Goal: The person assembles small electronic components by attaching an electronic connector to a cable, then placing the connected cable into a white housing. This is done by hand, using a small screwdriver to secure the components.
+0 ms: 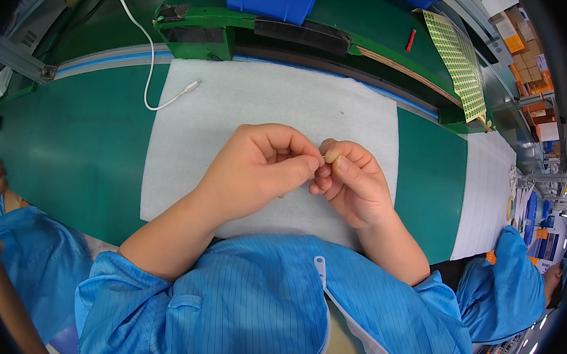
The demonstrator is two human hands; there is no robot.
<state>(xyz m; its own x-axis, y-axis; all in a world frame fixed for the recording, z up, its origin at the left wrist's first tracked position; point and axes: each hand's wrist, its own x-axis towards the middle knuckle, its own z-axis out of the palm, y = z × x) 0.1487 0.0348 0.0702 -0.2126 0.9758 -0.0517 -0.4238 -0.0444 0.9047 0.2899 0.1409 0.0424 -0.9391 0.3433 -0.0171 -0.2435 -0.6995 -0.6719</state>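
Observation:
Over a white foam sheet [190,134], my two hands meet fingertip to fingertip. My left hand [262,164] is closed in a pinch, thumb against forefinger. My right hand [358,183] also pinches, its thumb and forefinger touching the left fingertips. Something tiny and pale seems to sit between them, mostly covered by the fingers, so its kind cannot be told. Farther off, a white cable [152,54] lies with its plug end on the sheet, apart from both hands.
A green shelf [206,43] runs along the back, bearing a blue bin [273,1], a small red object [410,40] and a yellow-green sheet of round labels [456,63]. One co-worker's arm [3,292] is at the left; another person [505,286] sits at the right.

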